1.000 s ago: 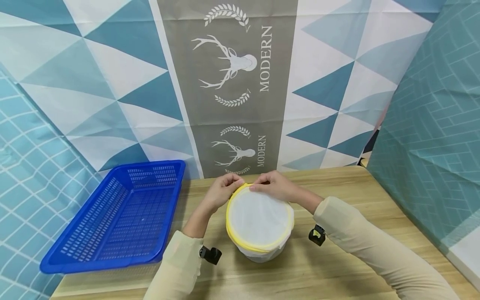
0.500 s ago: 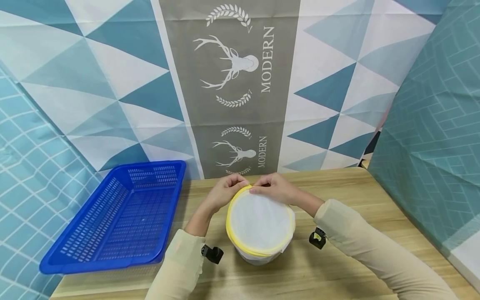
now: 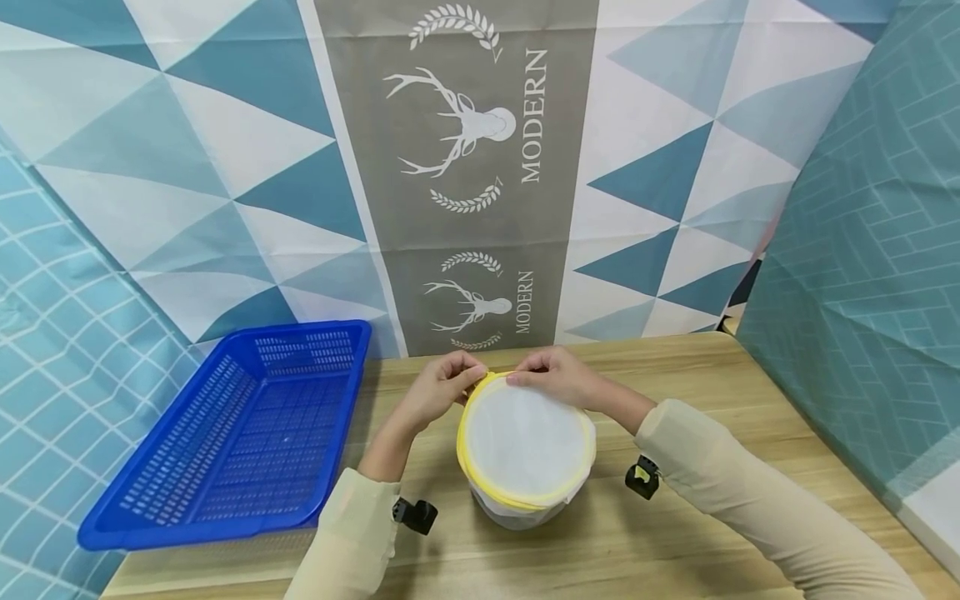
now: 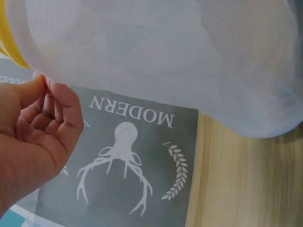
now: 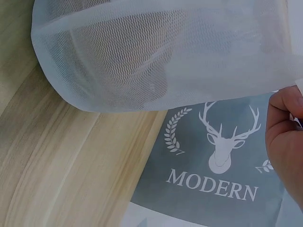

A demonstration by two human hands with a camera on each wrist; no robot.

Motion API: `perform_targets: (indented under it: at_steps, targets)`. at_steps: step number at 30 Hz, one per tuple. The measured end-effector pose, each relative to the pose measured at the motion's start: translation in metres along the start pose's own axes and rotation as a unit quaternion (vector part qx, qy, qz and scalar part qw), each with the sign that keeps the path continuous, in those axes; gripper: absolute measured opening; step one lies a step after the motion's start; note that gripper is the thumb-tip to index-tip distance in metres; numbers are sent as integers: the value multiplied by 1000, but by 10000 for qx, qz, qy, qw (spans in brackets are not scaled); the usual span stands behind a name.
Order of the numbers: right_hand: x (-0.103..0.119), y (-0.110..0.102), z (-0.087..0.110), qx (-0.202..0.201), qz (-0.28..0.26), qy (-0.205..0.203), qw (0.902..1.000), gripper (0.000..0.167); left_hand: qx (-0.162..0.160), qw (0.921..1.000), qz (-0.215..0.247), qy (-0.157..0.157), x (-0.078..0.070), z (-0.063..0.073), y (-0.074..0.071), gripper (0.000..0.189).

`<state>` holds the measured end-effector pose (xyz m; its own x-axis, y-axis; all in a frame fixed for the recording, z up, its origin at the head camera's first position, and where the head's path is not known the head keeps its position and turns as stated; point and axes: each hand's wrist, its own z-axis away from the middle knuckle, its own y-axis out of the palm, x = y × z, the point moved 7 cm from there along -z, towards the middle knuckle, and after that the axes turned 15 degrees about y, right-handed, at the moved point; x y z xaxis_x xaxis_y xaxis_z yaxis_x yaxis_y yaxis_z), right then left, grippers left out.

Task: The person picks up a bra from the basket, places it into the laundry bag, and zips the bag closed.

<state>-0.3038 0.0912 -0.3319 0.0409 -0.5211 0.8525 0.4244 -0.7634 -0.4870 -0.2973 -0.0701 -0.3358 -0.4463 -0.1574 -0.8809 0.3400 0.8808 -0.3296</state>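
A white mesh laundry bag (image 3: 527, 437), round and drum-shaped with yellow trim around its top, stands upright on the wooden table. At the far side of its rim, my left hand (image 3: 437, 390) pinches the edge between thumb and index finger. Close beside it, my right hand (image 3: 558, 379) grips the same rim, thumb on the white top panel. The left wrist view has the left hand (image 4: 40, 125) pinching just below the yellow trim (image 4: 12, 42); whether a zip pull is between the fingertips cannot be told. In the right wrist view, the right hand (image 5: 286, 135) is partly cut off.
A blue plastic basket (image 3: 262, 442) with perforated walls sits left of the bag. Behind the table (image 3: 660, 533) hangs a patterned cloth (image 3: 480, 208) with deer prints. Teal tiled-pattern sheets (image 3: 870, 275) close off the sides.
My left hand has shifted slightly left along the rim, widening the gap to my right hand. The bag and right hand have moved a little to the right.
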Motion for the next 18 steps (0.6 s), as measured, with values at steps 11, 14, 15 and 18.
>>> perform_targets:
  at_steps: [11, 14, 15, 18]
  targets:
    - [12, 3, 2, 550, -87, 353, 9978, 46, -341, 9972, -653, 110, -11, -5, -2, 17]
    - [15, 6, 0, 606, 111, 286, 9977, 36, -372, 9965, -741, 130, -12, -5, -3, 16]
    - [14, 7, 0, 587, 171, 280, 9977, 33, -363, 9963, -763, 136, -12, -5, -2, 16]
    - [13, 8, -1, 581, 249, 298, 9976, 28, -326, 9962, -796, 127, -13, -4, 0, 15]
